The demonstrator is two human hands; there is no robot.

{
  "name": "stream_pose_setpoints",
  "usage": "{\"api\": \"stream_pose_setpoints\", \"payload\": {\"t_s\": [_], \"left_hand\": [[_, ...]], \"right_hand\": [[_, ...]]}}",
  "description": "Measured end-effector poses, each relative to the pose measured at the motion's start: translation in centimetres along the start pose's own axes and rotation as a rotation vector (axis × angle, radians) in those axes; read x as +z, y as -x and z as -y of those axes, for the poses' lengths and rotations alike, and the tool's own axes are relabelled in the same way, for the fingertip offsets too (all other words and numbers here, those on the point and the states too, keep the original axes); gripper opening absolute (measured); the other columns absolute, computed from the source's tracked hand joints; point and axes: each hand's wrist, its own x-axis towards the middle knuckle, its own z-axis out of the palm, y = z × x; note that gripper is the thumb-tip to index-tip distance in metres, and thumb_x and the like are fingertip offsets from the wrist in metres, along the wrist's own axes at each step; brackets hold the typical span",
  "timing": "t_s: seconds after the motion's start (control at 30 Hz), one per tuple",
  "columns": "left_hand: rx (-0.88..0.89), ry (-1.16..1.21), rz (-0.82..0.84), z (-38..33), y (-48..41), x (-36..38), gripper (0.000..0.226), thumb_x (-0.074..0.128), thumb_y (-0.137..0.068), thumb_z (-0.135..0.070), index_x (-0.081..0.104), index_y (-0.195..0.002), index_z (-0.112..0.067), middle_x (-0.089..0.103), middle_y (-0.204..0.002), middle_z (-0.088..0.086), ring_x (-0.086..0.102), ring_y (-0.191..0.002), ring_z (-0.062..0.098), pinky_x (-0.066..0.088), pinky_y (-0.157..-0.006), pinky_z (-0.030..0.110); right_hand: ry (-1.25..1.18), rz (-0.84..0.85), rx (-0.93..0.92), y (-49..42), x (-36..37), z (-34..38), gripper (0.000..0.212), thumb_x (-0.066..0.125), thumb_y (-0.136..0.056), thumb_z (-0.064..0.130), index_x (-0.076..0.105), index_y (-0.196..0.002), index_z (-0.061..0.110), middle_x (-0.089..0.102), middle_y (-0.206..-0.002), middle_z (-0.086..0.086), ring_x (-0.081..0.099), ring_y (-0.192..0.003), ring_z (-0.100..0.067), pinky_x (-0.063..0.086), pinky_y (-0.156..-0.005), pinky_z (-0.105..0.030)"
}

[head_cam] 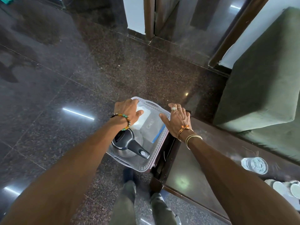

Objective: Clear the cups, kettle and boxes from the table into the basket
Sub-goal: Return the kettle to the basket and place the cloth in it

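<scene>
The left hand point(128, 111) and right hand point(177, 118) grip opposite rims of the basket point(146, 167), seemingly steadying it just left of the bench point(211, 159), with the kettle point(128, 143) and boxes point(149, 125) inside and a glass cup point(254, 164) on the bench, right.

A dark, polished speckled granite floor point(81, 70) is seen from above, filling most of the view, with thin seams between its large slabs. Bright white streaks of reflected light point(78, 113) are shown on it at the left. At the top, a dark wooden door post point(149, 18) is set beside a white wall point(134, 12) with a dark skirting along its foot. An olive-green upholstered seat point(263, 78) is placed at the right. Pale round coasters point(285, 188) are clustered, overlapping, at the lower right edge. Grey-green trouser legs point(128, 205) and a dark shoe point(128, 174) are seen at the bottom centre.
</scene>
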Motion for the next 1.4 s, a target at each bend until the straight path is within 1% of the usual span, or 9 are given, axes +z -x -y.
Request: {"api": "stream_pose_setpoints", "payload": {"t_s": [0.37, 0.53, 0.73, 0.87, 0.97, 1.07, 1.23, 1.33, 1.4], "left_hand": [[0.133, -0.065, 0.277, 1.9, -8.7, 7.3, 0.060, 0.051, -0.093, -0.052, 0.039, -0.140, -0.017, 0.053, -0.135, 0.010, 0.056, -0.119, 0.032, 0.044, -0.093, 0.044], [0.110, -0.067, 0.345, 3.2, -11.5, 10.1, 0.071, 0.053, -0.090, -0.055, 0.033, -0.146, -0.016, 0.053, -0.136, 0.010, 0.057, -0.118, 0.032, 0.047, -0.090, 0.044], [0.126, -0.128, 0.255, 3.8, -13.9, 12.7, 0.069, 0.054, -0.089, -0.055, 0.034, -0.140, -0.013, 0.060, -0.128, 0.010, 0.060, -0.112, 0.030, 0.043, -0.089, 0.044], [0.125, -0.143, 0.188, 3.6, -14.3, 13.3, 0.061, 0.056, -0.090, -0.052, 0.040, -0.132, -0.011, 0.067, -0.117, 0.010, 0.065, -0.104, 0.027, 0.039, -0.080, 0.039], [0.124, -0.155, 0.159, 3.6, -14.4, 13.4, 0.052, 0.059, -0.089, -0.048, 0.042, -0.124, -0.013, 0.070, -0.108, 0.008, 0.066, -0.097, 0.026, 0.031, -0.073, 0.037], [0.080, -0.087, 0.144, 3.7, -14.4, 13.6, 0.049, 0.064, -0.087, -0.046, 0.044, -0.120, -0.016, 0.071, -0.105, 0.006, 0.067, -0.093, 0.025, 0.030, -0.073, 0.036], [-0.027, 0.046, 0.106, 3.1, -14.6, 14.0, 0.046, 0.070, -0.082, -0.045, 0.048, -0.117, -0.026, 0.071, -0.101, -0.005, 0.066, -0.095, 0.021, 0.030, -0.075, 0.037], [-0.011, -0.008, 0.077, 3.1, -14.4, 14.3, 0.018, 0.068, -0.084, -0.042, 0.060, -0.098, -0.034, 0.072, -0.086, -0.007, 0.064, -0.085, 0.018, 0.025, -0.071, 0.034], [0.007, -0.019, 0.077, 3.1, -14.3, 14.0, 0.011, 0.069, -0.084, -0.042, 0.064, -0.088, -0.033, 0.073, -0.089, -0.007, 0.064, -0.086, 0.017, 0.029, -0.071, 0.033]], "right_hand": [[-0.293, 0.133, 0.233, -4.4, 8.5, 1.2, 0.053, 0.050, -0.098, 0.038, 0.037, -0.142, 0.011, 0.038, -0.143, -0.009, 0.042, -0.131, -0.030, 0.039, -0.107, -0.042], [-0.339, 0.215, 0.392, -6.8, 11.4, 1.5, 0.056, 0.049, -0.100, 0.027, 0.031, -0.148, 0.005, 0.033, -0.151, -0.013, 0.034, -0.140, -0.028, 0.032, -0.113, -0.038], [-0.426, 0.158, 0.676, -8.8, 14.1, 1.4, 0.052, 0.049, -0.093, 0.009, 0.038, -0.143, 0.006, 0.026, -0.154, -0.010, 0.046, -0.131, -0.031, 0.040, -0.107, -0.035], [-0.378, 0.130, 0.730, -9.2, 15.1, 1.6, 0.053, 0.048, -0.093, 0.010, 0.036, -0.144, 0.004, 0.024, -0.154, -0.010, 0.048, -0.128, -0.033, 0.042, -0.106, -0.038], [-0.448, 0.063, 0.787, -9.6, 15.4, 1.9, 0.058, 0.050, -0.091, 0.005, 0.034, -0.147, 0.006, 0.028, -0.152, -0.011, 0.049, -0.127, -0.028, 0.040, -0.100, -0.030], [-0.533, -0.037, 0.847, -10.0, 15.4, 2.1, 0.057, 0.053, -0.086, -0.004, 0.042, -0.141, 0.009, 0.036, -0.146, -0.008, 0.047, -0.126, -0.026, 0.034, -0.096, -0.022], [-0.596, -0.098, 0.856, -10.0, 15.5, 2.1, 0.057, 0.055, -0.079, -0.011, 0.050, -0.130, 0.013, 0.041, -0.139, -0.005, 0.053, -0.117, -0.027, 0.041, -0.095, -0.028], [-0.611, -0.122, 0.841, -9.9, 15.6, 2.2, 0.062, 0.053, -0.076, -0.013, 0.049, -0.132, 0.014, 0.039, -0.139, -0.006, 0.052, -0.116, -0.027, 0.040, -0.094, -0.025], [-0.613, -0.111, 0.844, -9.7, 15.5, 2.3, 0.064, 0.052, -0.076, -0.013, 0.047, -0.134, 0.013, 0.037, -0.140, -0.007, 0.053, -0.116, -0.028, 0.044, -0.096, -0.030]]}}
